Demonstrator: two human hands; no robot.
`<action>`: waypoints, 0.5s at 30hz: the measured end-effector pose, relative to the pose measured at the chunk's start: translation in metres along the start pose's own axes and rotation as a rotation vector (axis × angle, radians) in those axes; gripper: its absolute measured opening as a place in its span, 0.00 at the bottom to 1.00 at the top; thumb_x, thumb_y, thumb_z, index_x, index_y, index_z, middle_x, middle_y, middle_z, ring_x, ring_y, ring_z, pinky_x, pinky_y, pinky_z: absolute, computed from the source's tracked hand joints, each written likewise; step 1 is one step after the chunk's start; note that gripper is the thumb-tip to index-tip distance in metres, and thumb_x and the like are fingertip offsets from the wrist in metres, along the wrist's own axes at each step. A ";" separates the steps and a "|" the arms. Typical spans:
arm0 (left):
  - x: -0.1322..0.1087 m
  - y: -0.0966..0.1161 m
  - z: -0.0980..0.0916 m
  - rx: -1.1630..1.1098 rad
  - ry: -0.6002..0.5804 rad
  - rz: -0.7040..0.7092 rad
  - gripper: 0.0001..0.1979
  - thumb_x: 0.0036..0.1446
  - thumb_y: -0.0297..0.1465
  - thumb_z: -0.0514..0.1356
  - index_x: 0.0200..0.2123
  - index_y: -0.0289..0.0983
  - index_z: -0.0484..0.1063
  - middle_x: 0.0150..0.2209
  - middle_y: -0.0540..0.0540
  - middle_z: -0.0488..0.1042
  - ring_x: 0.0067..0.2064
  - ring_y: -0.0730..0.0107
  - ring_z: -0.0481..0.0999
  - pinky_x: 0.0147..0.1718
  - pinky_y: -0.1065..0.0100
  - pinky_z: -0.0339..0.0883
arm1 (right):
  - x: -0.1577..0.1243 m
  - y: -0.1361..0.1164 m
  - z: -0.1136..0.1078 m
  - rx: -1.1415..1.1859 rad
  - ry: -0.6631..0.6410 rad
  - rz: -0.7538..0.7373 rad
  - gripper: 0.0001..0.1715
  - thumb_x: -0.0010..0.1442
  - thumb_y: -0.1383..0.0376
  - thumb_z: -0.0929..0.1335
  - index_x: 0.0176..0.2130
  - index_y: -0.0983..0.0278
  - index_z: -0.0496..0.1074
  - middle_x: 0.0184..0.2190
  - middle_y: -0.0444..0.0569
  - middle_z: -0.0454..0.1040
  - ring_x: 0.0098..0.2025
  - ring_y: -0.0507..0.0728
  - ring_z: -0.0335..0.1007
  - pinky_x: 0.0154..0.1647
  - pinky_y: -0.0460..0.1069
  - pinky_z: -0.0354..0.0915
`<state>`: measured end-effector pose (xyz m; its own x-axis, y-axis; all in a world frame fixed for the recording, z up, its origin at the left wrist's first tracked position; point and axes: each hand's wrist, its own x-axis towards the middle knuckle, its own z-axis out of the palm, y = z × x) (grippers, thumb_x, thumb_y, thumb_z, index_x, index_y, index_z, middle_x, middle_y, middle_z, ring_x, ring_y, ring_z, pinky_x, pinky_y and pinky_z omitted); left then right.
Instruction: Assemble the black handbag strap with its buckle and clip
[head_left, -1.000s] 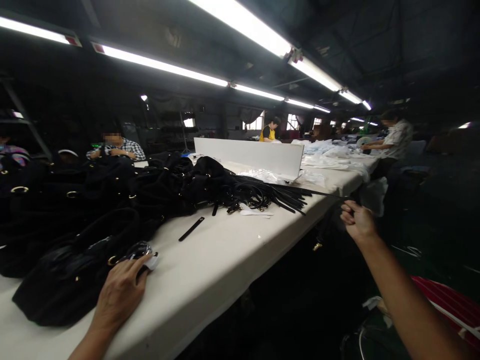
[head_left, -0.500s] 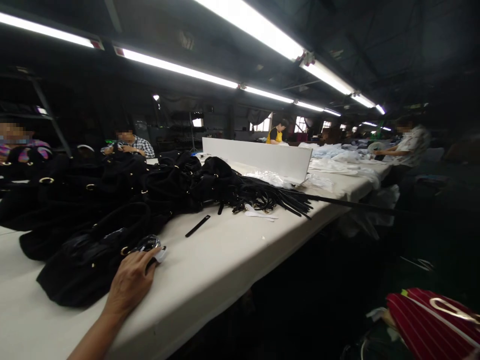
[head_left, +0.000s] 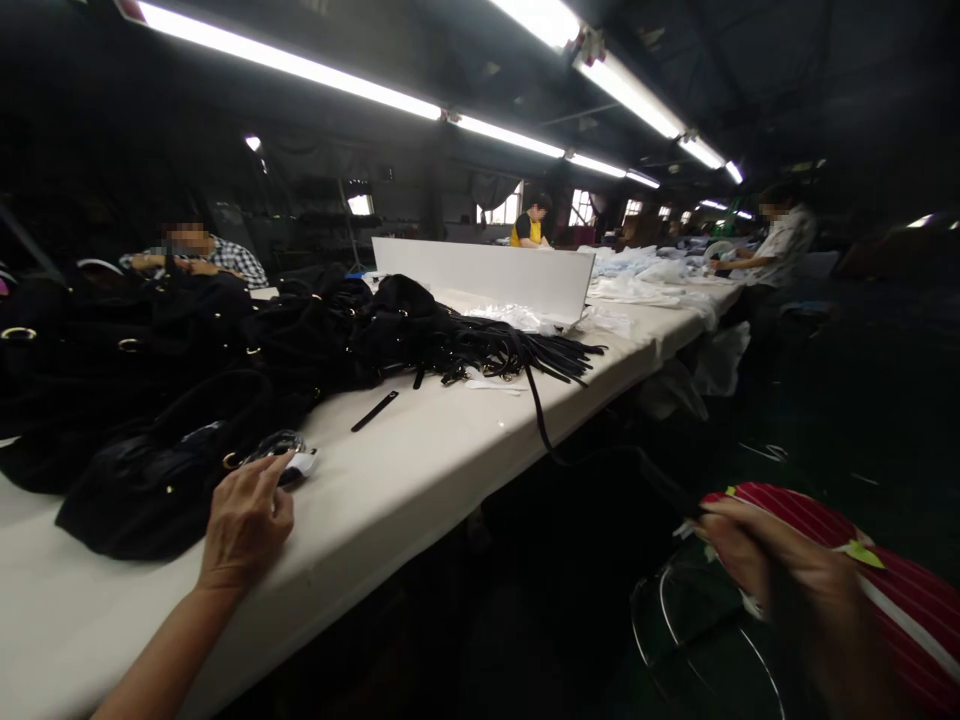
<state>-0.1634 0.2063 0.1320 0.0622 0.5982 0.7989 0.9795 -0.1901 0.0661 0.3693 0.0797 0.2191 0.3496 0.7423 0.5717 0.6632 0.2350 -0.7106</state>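
My left hand [head_left: 244,520] rests on the white table [head_left: 420,470], fingers curled on a black bag [head_left: 150,480] by its plastic-wrapped fitting [head_left: 281,450]. My right hand [head_left: 772,570] is low at the right, off the table's edge, and blurred. Its fingers are closed on a long black strap [head_left: 547,420] that runs from the strap pile [head_left: 517,355] down over the table edge to the hand.
A heap of black bags [head_left: 187,330] covers the table's left. A short black strip [head_left: 375,410] lies loose. A white board [head_left: 487,275] stands across the table. People work beyond. A red striped bag [head_left: 885,590] sits at the lower right.
My right hand pulled one strap out of the pile, left the view, and is now low at the right with the strap drooping over the edge. The left hand stayed on the bag.
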 end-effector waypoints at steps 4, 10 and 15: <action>-0.042 0.079 -0.042 -0.437 -0.120 -0.335 0.13 0.60 0.31 0.55 0.46 0.37 0.73 0.45 0.41 0.76 0.49 0.55 0.75 0.54 0.54 0.65 | -0.045 -0.037 0.091 0.194 -0.415 -0.155 0.12 0.63 0.56 0.68 0.35 0.60 0.76 0.28 0.47 0.75 0.29 0.55 0.72 0.33 0.50 0.68; -0.117 0.181 -0.091 -1.112 -0.570 -0.897 0.18 0.64 0.42 0.54 0.47 0.38 0.74 0.45 0.42 0.78 0.50 0.58 0.75 0.52 0.60 0.66 | -0.115 -0.064 0.190 0.400 -0.715 -0.172 0.08 0.65 0.63 0.65 0.39 0.61 0.75 0.34 0.49 0.74 0.37 0.57 0.71 0.41 0.50 0.65; -0.164 0.194 -0.101 -1.121 -0.562 -1.005 0.15 0.59 0.40 0.61 0.46 0.38 0.74 0.43 0.43 0.77 0.46 0.60 0.75 0.47 0.64 0.67 | -0.166 -0.061 0.210 0.530 -0.988 0.088 0.07 0.63 0.61 0.67 0.38 0.60 0.76 0.33 0.47 0.74 0.36 0.57 0.70 0.39 0.50 0.64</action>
<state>-0.0031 -0.0077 0.0741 -0.1819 0.9748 -0.1294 0.0529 0.1411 0.9886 0.1318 0.0741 0.0820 -0.4527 0.8857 0.1027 0.2148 0.2201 -0.9515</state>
